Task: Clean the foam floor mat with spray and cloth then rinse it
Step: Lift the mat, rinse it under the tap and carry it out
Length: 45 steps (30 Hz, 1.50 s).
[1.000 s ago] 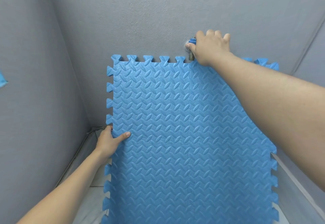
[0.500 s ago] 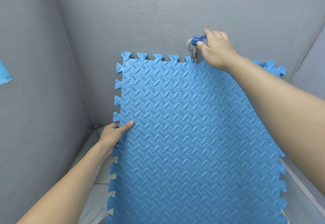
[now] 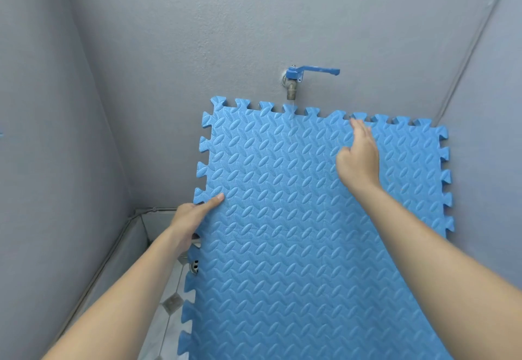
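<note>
Blue interlocking foam floor mat [image 3: 296,232] leaning on the grey wall [image 3: 197,34], centre frame, under the blue-handled metal tap [image 3: 293,82]. My left hand [image 3: 192,218] grips its left edge, thumb on front; my right hand [image 3: 357,159], fingers extended, holds nothing near its top edge.

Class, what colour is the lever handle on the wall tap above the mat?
Blue lever handle, clearest in the head view.

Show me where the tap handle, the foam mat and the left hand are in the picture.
tap handle [image 3: 319,71]: head view, middle of the blue lever.
foam mat [image 3: 282,218]: head view, bare centre of its textured face.
left hand [image 3: 192,215]: head view, back of the hand.
</note>
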Motion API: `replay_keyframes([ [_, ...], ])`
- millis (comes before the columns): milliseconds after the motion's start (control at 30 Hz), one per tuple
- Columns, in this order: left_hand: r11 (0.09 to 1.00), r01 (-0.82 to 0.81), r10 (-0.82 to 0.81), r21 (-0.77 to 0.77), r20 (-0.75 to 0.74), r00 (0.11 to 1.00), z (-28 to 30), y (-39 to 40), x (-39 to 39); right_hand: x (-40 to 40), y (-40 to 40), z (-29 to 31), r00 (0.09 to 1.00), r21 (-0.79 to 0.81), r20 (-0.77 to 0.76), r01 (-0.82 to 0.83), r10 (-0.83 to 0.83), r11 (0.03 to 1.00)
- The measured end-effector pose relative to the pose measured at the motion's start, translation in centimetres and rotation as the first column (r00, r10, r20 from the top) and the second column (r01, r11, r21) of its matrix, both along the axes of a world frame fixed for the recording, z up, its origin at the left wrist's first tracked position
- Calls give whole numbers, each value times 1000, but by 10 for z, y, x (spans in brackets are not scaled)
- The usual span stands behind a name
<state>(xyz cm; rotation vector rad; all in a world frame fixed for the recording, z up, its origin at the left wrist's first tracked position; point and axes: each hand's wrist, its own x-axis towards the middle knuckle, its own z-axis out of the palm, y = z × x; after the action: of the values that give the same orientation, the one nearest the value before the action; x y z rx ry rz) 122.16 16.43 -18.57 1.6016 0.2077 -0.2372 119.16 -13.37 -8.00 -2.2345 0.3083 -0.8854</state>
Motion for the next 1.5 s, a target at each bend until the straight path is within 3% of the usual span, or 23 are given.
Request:
replay_keyframes([
  [67,1000,-7,6,30,8,1000,7,2,-2,-6,-2,-42,995,47,-61,80,-77,996],
  [200,995,-82,77,52,80,994,15,18,-3,-13,-3,-111,954,-86,-214,198,-212,976],
  [300,989,-144,140,23,128,982,14,36,-10,-8,38,-136,963,-250,-223,91,-149,964],
  [400,996,-90,86,24,127,988,-2,46,-15,19,101,-133,987,-429,-163,-58,-14,902],
  [467,996,-87,85,5,129,988,-12,49,-15,43,141,-114,977,-565,-150,-211,152,797],
  [533,994,-111,110,-3,123,986,-17,51,-12,60,167,-94,932,-716,-188,-346,310,606],
  [567,991,-135,136,-17,129,982,-18,52,-11,70,166,-85,922,-747,-200,-362,330,557],
  [600,986,-166,168,-30,145,975,-19,54,-9,79,155,-78,930,-736,-193,-348,312,581],
  [700,963,-268,269,-25,162,949,-21,60,-4,89,74,-80,982,-581,-173,-166,78,797],
  [800,942,-334,330,-5,183,926,-18,74,-4,55,-33,-111,954,-416,-250,48,-164,908],
  [900,917,-398,389,22,168,906,-11,92,-10,-2,-92,-155,891,-295,-358,176,-279,939],
  [1100,863,-502,486,61,175,856,-1,108,-7,-41,-54,-203,942,-395,-297,27,-156,918],
  [1167,864,-502,494,41,126,860,-3,104,-8,-38,-12,-206,965,-541,-261,-149,4,828],
  [1233,871,-492,488,7,117,865,-2,97,-12,-38,38,-209,947,-698,-225,-322,231,640],
  [1300,869,-491,493,-51,137,859,-1,88,-16,-47,94,-222,869,-800,-220,-421,444,427],
  [1367,870,-483,493,-102,173,852,5,75,-20,-73,154,-243,729,-839,-329,-518,600,169],
  [1433,866,-481,500,-135,231,835,12,63,-20,-98,194,-258,610,-833,-479,-543,632,-107],
  [1467,865,-478,502,-151,262,824,14,57,-20,-102,199,-261,589,-826,-515,-536,623,-176],
  [1500,864,-475,504,-168,283,816,17,51,-21,-97,195,-260,605,-839,-500,-516,619,-173],
])
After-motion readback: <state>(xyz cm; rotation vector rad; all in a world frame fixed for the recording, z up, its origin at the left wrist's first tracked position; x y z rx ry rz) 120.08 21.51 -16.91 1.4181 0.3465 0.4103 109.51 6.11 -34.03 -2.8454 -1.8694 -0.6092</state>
